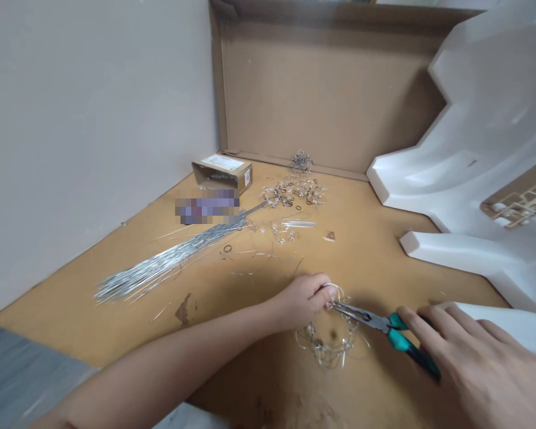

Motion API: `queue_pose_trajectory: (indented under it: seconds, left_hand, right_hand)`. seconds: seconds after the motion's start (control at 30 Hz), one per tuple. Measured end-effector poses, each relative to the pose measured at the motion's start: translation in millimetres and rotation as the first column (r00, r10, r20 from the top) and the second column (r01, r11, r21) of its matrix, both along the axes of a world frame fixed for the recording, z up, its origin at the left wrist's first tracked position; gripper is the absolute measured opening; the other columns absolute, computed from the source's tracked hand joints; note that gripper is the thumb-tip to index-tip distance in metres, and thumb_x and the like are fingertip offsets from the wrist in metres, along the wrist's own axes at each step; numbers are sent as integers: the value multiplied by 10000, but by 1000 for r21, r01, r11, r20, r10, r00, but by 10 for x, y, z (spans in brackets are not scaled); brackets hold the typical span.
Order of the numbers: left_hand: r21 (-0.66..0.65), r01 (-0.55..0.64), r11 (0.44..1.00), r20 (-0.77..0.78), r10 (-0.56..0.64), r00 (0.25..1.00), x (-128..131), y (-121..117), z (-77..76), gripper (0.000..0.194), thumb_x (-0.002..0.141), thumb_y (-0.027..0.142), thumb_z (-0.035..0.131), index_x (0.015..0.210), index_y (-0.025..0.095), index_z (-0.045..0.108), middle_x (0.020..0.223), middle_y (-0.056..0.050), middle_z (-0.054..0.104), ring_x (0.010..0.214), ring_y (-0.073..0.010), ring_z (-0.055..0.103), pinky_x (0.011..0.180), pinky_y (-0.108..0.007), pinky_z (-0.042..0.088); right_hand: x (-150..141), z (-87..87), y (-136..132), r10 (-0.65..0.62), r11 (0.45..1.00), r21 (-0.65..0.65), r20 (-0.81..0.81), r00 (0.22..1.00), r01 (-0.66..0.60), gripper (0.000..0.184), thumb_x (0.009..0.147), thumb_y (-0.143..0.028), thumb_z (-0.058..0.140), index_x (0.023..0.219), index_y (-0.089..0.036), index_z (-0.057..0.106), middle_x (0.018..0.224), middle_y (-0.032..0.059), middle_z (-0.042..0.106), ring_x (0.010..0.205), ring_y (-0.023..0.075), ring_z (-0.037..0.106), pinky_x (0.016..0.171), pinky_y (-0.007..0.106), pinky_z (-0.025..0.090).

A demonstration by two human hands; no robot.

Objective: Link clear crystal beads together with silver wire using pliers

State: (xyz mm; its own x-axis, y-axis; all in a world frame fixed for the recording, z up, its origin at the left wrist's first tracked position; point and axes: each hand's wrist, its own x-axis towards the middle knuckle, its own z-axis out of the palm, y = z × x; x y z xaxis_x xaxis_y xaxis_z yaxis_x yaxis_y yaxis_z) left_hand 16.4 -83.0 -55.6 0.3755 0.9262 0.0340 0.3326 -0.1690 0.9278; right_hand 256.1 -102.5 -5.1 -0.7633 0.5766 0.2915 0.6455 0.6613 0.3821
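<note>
My left hand (302,301) is closed in a pinch on a loose ring of thin wire (348,339) strung with small clear pieces. The ring hangs just over the board, with loose wire ends sticking out around it. In my right hand (482,357) are long-nose pliers (375,322) with green and black handles. Their jaw tips meet the wire right beside my left thumb. Whether the tips are fully closed is too small to make out. A curved strand loops above the thumb.
A bundle of straight wires (174,256) lies to the left. Behind it are a small cardboard box (245,177) and a blurred purple item (209,206). Small clear pieces and rings (290,193) lie scattered further back. White moulded foam (433,244) stands on the right.
</note>
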Motion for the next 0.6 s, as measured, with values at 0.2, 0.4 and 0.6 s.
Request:
queue_pose_trajectory:
  seconds: [0.2,0.4,0.6]
  left_hand:
    - [8,22,1000,4,-22,1000,-6,22,-30,266,863,309,347,684,162,478,631,35,473,592,-85,433,578,-184,341]
    - [-35,33,999,61,-31,998,-8,32,-82,260,853,315,364,679,159,479,617,35,475,572,-82,437,558,-183,347]
    - [-166,58,984,153,-33,988,13,56,-101,240,847,281,381,663,153,464,606,35,476,535,-68,415,544,-174,355]
  right_hand:
    - [-37,52,28,36,998,44,66,997,-39,407,640,-63,357,973,-177,561,775,102,598,702,270,545,635,420,403]
    - [-37,54,27,52,997,58,110,993,-59,447,595,-61,385,998,-156,554,783,115,591,733,286,541,626,431,410]
    - [-10,35,-14,27,998,57,111,993,-34,431,623,-62,377,999,-170,556,826,128,610,787,310,543,637,442,406]
